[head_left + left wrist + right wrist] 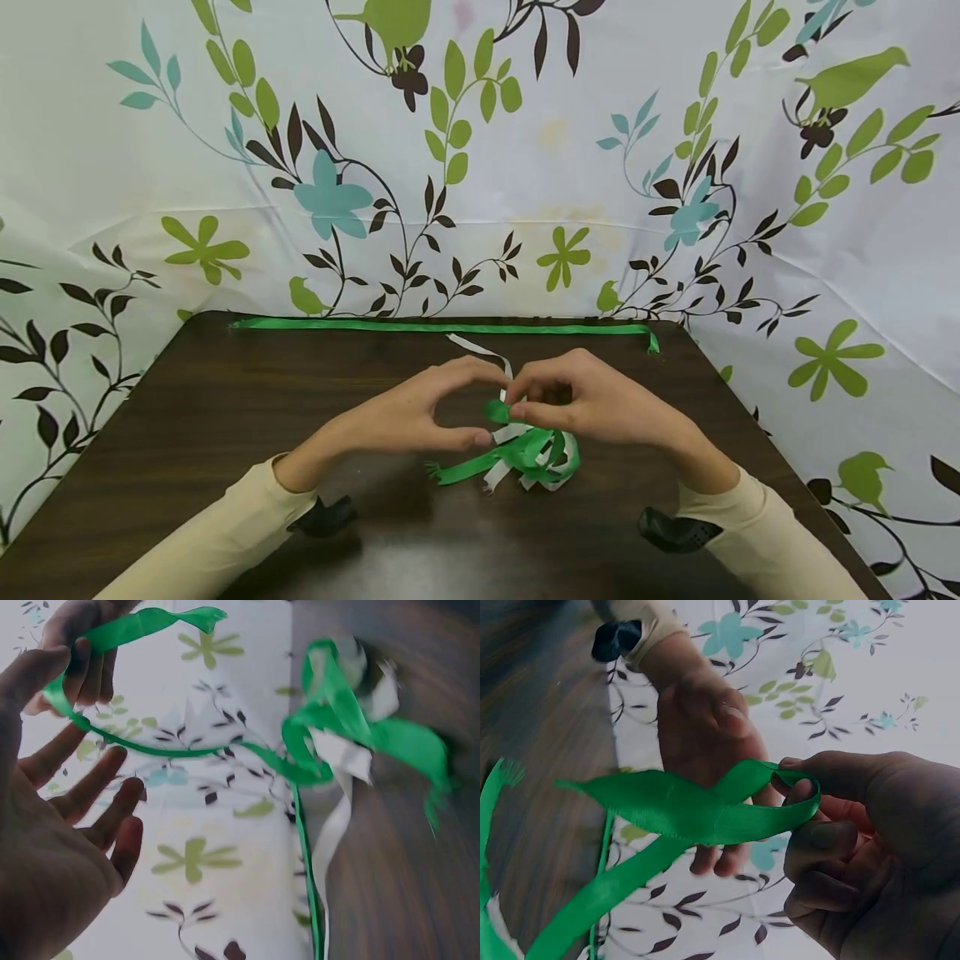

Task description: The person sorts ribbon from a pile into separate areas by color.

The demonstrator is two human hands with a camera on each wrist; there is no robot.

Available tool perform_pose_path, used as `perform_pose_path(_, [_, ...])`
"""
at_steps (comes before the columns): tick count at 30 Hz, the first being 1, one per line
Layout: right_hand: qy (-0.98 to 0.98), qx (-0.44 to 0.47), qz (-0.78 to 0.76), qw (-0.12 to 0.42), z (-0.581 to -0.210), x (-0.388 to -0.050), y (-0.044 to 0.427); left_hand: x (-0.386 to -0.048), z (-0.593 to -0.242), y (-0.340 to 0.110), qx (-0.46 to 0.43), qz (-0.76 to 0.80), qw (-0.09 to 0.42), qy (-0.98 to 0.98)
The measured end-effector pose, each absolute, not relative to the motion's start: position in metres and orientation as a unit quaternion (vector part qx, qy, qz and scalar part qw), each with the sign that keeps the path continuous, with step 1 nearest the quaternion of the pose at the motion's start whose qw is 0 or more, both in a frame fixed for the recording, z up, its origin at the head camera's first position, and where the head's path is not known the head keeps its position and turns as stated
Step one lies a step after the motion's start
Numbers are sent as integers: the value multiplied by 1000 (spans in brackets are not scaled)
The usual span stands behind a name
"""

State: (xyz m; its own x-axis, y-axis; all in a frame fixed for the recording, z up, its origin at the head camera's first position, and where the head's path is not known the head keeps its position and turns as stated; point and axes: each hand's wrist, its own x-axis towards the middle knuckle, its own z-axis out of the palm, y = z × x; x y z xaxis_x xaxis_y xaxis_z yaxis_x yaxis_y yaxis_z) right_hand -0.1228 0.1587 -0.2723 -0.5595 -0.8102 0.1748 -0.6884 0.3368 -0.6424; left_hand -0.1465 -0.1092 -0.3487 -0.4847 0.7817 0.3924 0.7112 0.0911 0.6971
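The person's right hand (603, 400) has a green satin ribbon (664, 802) pinched between thumb and forefinger, the remaining fingers curled in below, and the ribbon doubles into a loop at that pinch with one short end hanging free. Facing it, the left hand (408, 408) is spread wide, thumb well away from the fingers, gripping nothing that I can see; whether a fingertip brushes the ribbon I can't tell. The other length of the held ribbon runs down to a loose tangle of green and white ribbons (528, 452) on the dark wood-grain table (187, 417), just beneath the hands. A thin white ribbon tail (474, 345) reaches from behind the fingers toward the far edge, where another green ribbon strip (442, 327) lies stretched out, its right end bent toward the person, before a leaf-and-bird print cloth (540, 167)
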Motion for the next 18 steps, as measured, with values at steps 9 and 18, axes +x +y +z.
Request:
perform_pose_path(9, [802, -471, -359, 80, -268, -115, 154, -149, -345, -101, 519, 515, 121, 671])
perform_pose_path(18, [820, -431, -363, 98, -266, -119, 163, -155, -343, -116, 474, 542, 115, 684])
